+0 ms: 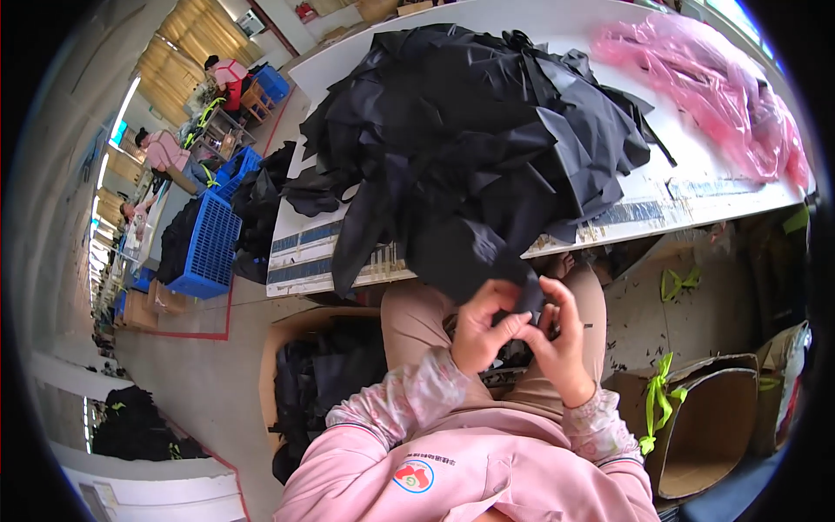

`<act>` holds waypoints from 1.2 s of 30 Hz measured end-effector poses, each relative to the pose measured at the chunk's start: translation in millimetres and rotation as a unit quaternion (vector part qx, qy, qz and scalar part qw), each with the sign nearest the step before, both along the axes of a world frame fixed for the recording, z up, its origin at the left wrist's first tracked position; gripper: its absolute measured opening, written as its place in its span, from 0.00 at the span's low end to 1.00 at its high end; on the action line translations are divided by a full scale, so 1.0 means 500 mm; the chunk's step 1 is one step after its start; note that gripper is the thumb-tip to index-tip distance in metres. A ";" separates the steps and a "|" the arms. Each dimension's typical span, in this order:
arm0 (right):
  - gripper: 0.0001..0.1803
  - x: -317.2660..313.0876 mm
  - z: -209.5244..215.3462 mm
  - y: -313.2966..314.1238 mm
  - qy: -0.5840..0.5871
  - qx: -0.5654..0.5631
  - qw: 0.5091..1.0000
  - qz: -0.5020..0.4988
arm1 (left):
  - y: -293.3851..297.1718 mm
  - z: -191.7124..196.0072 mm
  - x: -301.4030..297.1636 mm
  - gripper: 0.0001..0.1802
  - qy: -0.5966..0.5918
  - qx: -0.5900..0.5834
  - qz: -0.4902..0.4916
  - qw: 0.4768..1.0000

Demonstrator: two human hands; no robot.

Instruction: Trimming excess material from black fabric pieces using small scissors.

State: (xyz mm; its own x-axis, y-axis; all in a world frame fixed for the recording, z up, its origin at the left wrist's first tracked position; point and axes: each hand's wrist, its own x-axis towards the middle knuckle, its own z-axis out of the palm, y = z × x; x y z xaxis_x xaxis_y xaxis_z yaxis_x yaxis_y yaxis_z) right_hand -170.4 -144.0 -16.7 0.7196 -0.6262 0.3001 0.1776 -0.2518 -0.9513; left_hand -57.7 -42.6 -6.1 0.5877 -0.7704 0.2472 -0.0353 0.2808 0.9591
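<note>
A large heap of black fabric pieces [452, 113] covers much of the white table. One black fabric piece [461, 261] hangs over the table's near edge and reaches into my hands above my lap. My left hand [485, 329] is closed, pinching the end of this piece between thumb and fingers. Close beside it, my right hand [559, 344] is closed on the same end, its fingers curled. The two thumbs meet. Exactly where the cloth lies inside the fingers is partly hidden.
A pink plastic bag [704, 96] lies on the table's right. Left of my legs stands a carton [271, 365] of black fabric; another carton [709, 426] stands at lower right. A blue crate [209, 248] and several people working are at left. Dark scraps litter the floor.
</note>
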 end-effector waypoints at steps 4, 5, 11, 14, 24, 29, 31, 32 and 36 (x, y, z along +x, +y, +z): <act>0.19 0.009 -0.019 0.012 -0.012 -0.035 0.999 -0.025 | -0.001 -0.019 -0.017 0.05 0.030 -0.015 -0.022 0.999; 0.16 0.000 -0.013 0.002 -0.003 -0.021 1.000 -0.014 | 0.003 -0.015 -0.010 0.07 -0.032 -0.016 -0.021 0.999; 0.14 -0.081 0.083 -0.073 0.040 -0.016 0.980 0.195 | 0.008 0.075 0.088 0.28 -0.377 0.035 -0.031 0.925; 0.15 -0.081 0.146 -0.092 -0.015 -0.093 0.939 0.331 | -0.003 0.025 0.114 0.22 -0.351 0.002 -0.261 0.899; 0.08 -0.108 0.094 -0.168 -0.036 0.061 0.989 -0.127 | -0.010 0.022 -0.002 0.08 0.063 0.097 -0.322 0.940; 0.23 -0.055 -0.008 -0.188 0.002 0.291 0.956 0.024 | -0.018 -0.032 0.003 0.11 0.139 0.078 -0.150 0.976; 0.25 -0.049 0.011 -0.139 0.048 0.292 0.953 0.070 | -0.017 -0.038 0.011 0.10 0.201 0.088 -0.077 0.973; 0.21 -0.043 0.013 -0.118 0.052 0.299 0.949 0.090 | -0.008 -0.030 0.016 0.08 0.255 0.067 -0.042 0.964; 0.18 0.007 0.031 -0.053 0.111 0.314 0.933 0.135 | 0.036 -0.062 0.049 0.13 0.258 0.079 0.004 0.963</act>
